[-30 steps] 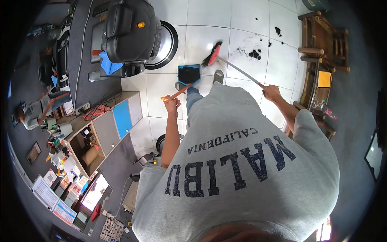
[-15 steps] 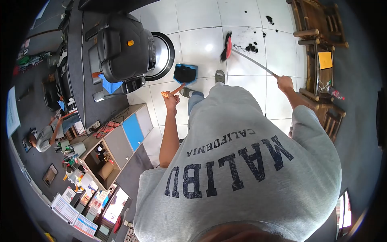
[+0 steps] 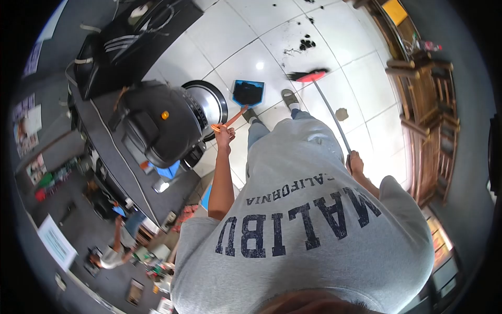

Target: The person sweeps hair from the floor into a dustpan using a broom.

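My left hand (image 3: 225, 136) is closed round the orange handle of a blue dustpan (image 3: 248, 93), which lies on the tiles in front of my feet with dark hair in it. Wrapped round the grey broom handle (image 3: 333, 116) is my right hand (image 3: 355, 162), low on the right side. The broom head (image 3: 310, 77), red with black bristles, is on the floor ahead of my feet and right of the dustpan, apart from it. Several clumps of dark hair (image 3: 307, 44) lie on the tiles beyond the broom.
A black salon chair (image 3: 151, 123) on a round chrome base (image 3: 209, 107) stands at the left. Wooden benches (image 3: 426, 125) line the right. A black counter (image 3: 120, 47) is at the upper left, and a mirror at the lower left shows a reflected person (image 3: 112, 256).
The view has turned. The broom has swung round, its bristles now pointing left, and my right hand has come down and closer to my body. My left hand still holds the dustpan.
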The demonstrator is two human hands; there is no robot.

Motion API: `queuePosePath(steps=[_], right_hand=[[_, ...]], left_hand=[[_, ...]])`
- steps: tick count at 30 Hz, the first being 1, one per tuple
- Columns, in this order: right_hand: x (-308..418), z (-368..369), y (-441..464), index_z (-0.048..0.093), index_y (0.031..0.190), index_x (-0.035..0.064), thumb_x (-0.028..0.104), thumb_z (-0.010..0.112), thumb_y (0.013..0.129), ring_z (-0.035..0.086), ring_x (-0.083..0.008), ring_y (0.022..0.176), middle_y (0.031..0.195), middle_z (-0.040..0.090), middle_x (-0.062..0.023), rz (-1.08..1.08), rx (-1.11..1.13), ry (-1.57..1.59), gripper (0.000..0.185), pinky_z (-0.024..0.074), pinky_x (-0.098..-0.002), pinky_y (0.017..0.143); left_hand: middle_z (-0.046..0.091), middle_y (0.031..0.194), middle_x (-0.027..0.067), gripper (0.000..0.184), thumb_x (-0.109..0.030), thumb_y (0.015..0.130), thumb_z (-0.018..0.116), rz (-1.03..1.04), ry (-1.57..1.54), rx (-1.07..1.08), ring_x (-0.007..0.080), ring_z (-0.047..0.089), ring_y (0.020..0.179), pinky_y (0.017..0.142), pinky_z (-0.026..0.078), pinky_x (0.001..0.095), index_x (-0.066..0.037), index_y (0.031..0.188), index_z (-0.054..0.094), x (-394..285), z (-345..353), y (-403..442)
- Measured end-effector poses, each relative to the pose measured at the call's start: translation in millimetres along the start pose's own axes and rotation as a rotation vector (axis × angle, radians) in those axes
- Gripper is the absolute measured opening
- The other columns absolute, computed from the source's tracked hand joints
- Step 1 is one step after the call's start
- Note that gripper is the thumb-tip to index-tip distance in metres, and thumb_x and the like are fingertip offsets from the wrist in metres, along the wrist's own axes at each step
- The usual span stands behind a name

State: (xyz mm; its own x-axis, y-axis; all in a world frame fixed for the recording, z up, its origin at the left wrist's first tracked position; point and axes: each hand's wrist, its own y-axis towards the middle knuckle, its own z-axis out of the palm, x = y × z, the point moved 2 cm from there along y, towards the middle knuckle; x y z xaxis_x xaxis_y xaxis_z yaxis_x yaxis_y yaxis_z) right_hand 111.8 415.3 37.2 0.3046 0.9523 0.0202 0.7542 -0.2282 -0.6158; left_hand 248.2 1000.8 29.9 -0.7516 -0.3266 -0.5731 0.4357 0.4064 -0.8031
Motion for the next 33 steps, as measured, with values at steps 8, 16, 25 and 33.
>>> queuePosePath(steps=[8, 16, 25, 33], right_hand=[[111, 129, -110, 0.054, 0.108, -0.0015, 0.024, 0.052, 0.091, 0.067, -0.0378, 0.088, 0.095, 0.067, -0.0248, 0.421, 0.238, 0.458, 0.030, 0.0517, -0.0485, 0.072], [168, 216, -98, 0.058, 0.075, 0.0041, 0.012, 0.059, 0.086, 0.057, -0.0201, 0.052, 0.068, 0.059, -0.0090, 1.107, 0.356, 1.751, 0.014, 0.0448, -0.0379, 0.043], [287, 132, 104, 0.044, 0.057, 0.0094, 0.007, 0.053, 0.081, 0.048, -0.0164, 0.043, 0.050, 0.047, -0.0063, 0.589, 0.639, 1.961, 0.025, 0.0381, -0.0301, 0.035], [360, -69, 193, 0.039, 0.057, 0.0083, 0.007, 0.043, 0.083, 0.036, -0.0134, 0.037, 0.046, 0.038, -0.0023, 0.816, 0.594, 2.439, 0.026, 0.0333, -0.0243, 0.034]], left_hand=[[0.057, 0.074, 0.0052, 0.024, -0.024, 0.100, 0.042, 0.056, 0.256, 0.266, 0.0118, 0.054, 0.056, 0.053, 0.044, 0.0257, -0.015, 0.122, 0.037, -67, -20, 69], [0.061, 0.076, 0.0060, 0.030, -0.020, 0.097, 0.042, 0.115, 0.420, 0.333, 0.0095, 0.056, 0.057, 0.052, 0.046, 0.0231, -0.013, 0.125, 0.037, -112, -43, 92], [0.062, 0.081, 0.0095, 0.042, -0.020, 0.096, 0.041, 0.124, 0.371, 0.361, 0.0131, 0.057, 0.062, 0.057, 0.050, 0.0286, -0.011, 0.135, 0.029, -97, -69, 102], [0.063, 0.082, 0.0100, 0.046, -0.019, 0.095, 0.040, 0.139, 0.368, 0.308, 0.0135, 0.057, 0.061, 0.057, 0.050, 0.0285, -0.009, 0.139, 0.030, -97, -78, 102]])
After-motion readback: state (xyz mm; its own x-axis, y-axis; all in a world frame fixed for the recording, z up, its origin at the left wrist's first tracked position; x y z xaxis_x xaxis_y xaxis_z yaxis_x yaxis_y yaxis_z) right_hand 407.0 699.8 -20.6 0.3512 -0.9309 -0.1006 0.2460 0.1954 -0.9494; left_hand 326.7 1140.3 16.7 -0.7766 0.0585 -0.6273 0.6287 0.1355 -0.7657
